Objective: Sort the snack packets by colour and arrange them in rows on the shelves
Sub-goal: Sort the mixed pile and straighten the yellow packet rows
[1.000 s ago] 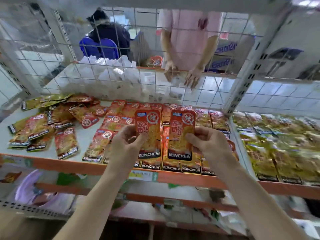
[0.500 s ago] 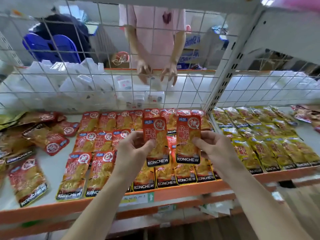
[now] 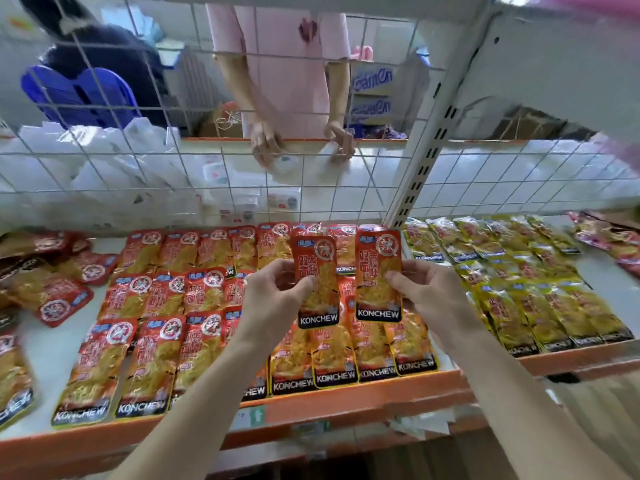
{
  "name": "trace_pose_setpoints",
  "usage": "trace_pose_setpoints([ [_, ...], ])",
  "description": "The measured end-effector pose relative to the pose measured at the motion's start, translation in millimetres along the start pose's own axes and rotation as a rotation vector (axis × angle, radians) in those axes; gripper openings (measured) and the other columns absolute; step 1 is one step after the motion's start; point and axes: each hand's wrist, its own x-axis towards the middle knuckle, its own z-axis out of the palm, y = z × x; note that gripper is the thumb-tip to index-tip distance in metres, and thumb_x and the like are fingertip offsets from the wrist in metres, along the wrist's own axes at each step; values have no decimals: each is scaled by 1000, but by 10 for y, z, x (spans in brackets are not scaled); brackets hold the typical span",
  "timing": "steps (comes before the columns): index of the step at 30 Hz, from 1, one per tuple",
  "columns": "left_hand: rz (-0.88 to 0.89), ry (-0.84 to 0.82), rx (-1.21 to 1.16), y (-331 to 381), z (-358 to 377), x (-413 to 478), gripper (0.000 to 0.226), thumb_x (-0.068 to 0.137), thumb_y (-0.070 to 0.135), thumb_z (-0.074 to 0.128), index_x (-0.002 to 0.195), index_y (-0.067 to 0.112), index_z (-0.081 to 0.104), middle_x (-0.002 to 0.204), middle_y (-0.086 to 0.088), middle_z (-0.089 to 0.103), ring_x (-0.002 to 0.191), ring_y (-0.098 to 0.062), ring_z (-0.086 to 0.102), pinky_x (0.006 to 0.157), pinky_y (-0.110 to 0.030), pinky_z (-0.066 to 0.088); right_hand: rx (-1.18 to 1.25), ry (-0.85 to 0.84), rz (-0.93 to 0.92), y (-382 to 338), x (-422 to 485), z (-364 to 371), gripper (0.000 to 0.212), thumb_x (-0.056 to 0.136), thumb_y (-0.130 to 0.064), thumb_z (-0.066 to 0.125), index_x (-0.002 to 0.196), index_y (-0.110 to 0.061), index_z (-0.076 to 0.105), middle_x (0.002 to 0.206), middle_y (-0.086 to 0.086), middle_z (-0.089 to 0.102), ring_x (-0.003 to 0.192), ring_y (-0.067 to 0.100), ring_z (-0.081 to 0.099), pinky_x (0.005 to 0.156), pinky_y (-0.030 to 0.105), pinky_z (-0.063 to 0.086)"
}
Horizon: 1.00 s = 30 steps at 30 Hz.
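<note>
Left hand (image 3: 273, 299) pinches one red Konchew packet (image 3: 317, 271), right hand (image 3: 429, 296) a second red packet (image 3: 378, 271); both still unplaced above the shelf (image 3: 346, 400) at its right end.

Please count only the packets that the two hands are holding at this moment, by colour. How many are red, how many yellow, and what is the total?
Red: 2, the left red packet pinched by the left hand and the right red packet pinched by the right hand.
Yellow: 0; the yellow packets lie on the shelf.
Total held: 2.
</note>
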Motion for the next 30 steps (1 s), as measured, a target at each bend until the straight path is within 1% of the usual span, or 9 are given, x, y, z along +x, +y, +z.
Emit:
trace_pose_setpoints([
  [3, -21, 24, 42, 18, 230, 83, 12, 87, 17, 75, 96, 22, 70, 87, 4, 73, 81, -11, 70, 62, -11, 50, -11, 7, 5, 16, 227, -214, 9, 91, -15, 69, 100, -14, 70, 91, 2, 77, 87, 19, 73, 75, 34, 58],
  [7, -30, 46, 113, 8, 478, 235, 15, 88, 18, 73, 101, 17, 67, 91, 2, 70, 82, -9, 66, 58, -10, 48, -27, -35, -14, 15, 544, -421, 3, 92, -15, 69, 93, -18, 69, 87, -1, 76, 83, 15, 73, 73, 29, 55],
  [12, 0, 88, 252, -47, 671, 449, 20, 88, 23, 73, 105, 14, 68, 90, 1, 69, 84, -17, 68, 66, -24, 55, -121, -71, -35, 107, 868, -471, 3, 89, -18, 71, 92, -20, 70, 93, 0, 75, 90, 18, 72, 85, 40, 58],
  [14, 17, 96, 279, -33, 736, 520, 24, 88, 23, 72, 108, 10, 66, 89, 3, 68, 83, -14, 66, 67, -22, 52, -172, -88, -44, 132, 954, -455, 3, 88, -21, 73, 90, -22, 71, 93, 0, 75, 91, 19, 72, 87, 43, 58],
  [17, 65, 86, 330, -6, 832, 599, 14, 90, 18, 71, 102, 15, 64, 83, 9, 65, 73, -4, 62, 58, -10, 47, -182, -82, -41, 154, 1048, -431, 11, 90, -16, 70, 84, -24, 67, 94, 1, 73, 90, 17, 69, 82, 36, 58],
  [21, 98, 101, 412, -14, 944, 721, 9, 91, 18, 70, 99, 15, 65, 81, 6, 65, 70, -4, 61, 55, -10, 47, -256, -82, -67, 188, 1138, -434, 5, 92, -17, 68, 92, -21, 64, 92, -2, 69, 89, 15, 67, 75, 28, 55],
  [26, 86, 133, 540, -73, 997, 848, 18, 92, 26, 69, 101, 11, 67, 80, 5, 65, 76, -17, 65, 71, -34, 59, -317, -83, -48, 256, 1249, -433, 3, 91, -17, 70, 89, -19, 68, 89, -1, 70, 88, 19, 68, 87, 42, 58],
  [28, 111, 141, 622, -97, 1011, 863, 16, 93, 29, 67, 96, 14, 63, 75, 10, 59, 76, -18, 65, 75, -37, 58, -367, -65, -73, 253, 1276, -431, 9, 91, -18, 70, 97, -12, 70, 88, -2, 66, 85, 16, 63, 80, 29, 55],
  [30, 137, 174, 719, -136, 1017, 882, 19, 94, 34, 65, 100, 16, 62, 84, 5, 60, 88, -22, 61, 88, -45, 52, -424, -55, -91, 235, 1284, -414, 5, 93, -20, 68, 96, -18, 65, 86, -4, 62, 79, 10, 57, 63, 12, 44],
])
